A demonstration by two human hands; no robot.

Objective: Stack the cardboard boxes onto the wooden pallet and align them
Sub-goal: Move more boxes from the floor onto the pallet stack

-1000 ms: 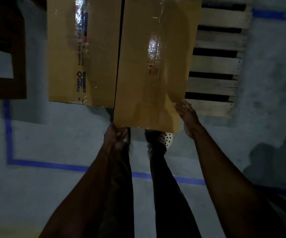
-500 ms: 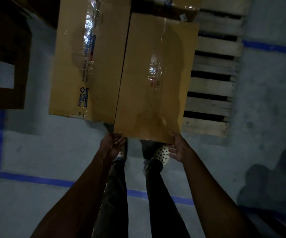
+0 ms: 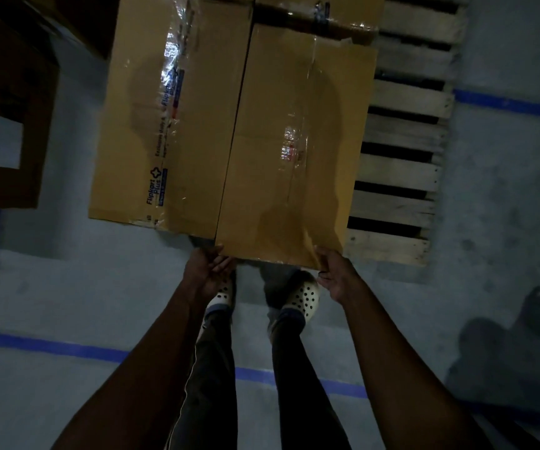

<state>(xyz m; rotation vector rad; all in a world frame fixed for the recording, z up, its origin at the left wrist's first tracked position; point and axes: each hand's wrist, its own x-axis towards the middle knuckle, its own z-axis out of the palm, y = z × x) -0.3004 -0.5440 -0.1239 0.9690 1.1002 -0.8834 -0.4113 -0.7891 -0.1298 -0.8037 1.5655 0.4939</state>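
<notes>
Both hands are on it: the plain brown cardboard box sealed with clear tape (image 3: 294, 151) sits dead centre, lying over the slatted wooden pallet (image 3: 405, 131). Its near edge juts out past the pallet's front board, right above the person's white perforated clogs (image 3: 306, 298). The left hand (image 3: 208, 271) cups the near left corner, fingers curled in under the edge. The right hand (image 3: 335, 274) clamps the near right corner, fingers wrapped beneath. Whether the box's full weight is already down on the slats, I cannot tell from this angle.

Along its left side the box runs tight against a second brown cardboard box with blue printed tape (image 3: 171, 118), seam to seam, though the held box's near edge sits a little closer to the person than its neighbour's. At the far end it meets a third taped cardboard box (image 3: 317, 11), only partly in frame.

Bare pallet slats show to the right. Off to the left, well apart, a dark brown carton with a white label (image 3: 5, 125) stands on the grey concrete floor (image 3: 83, 287), and blue tape lines (image 3: 67, 347) mark out the floor.
</notes>
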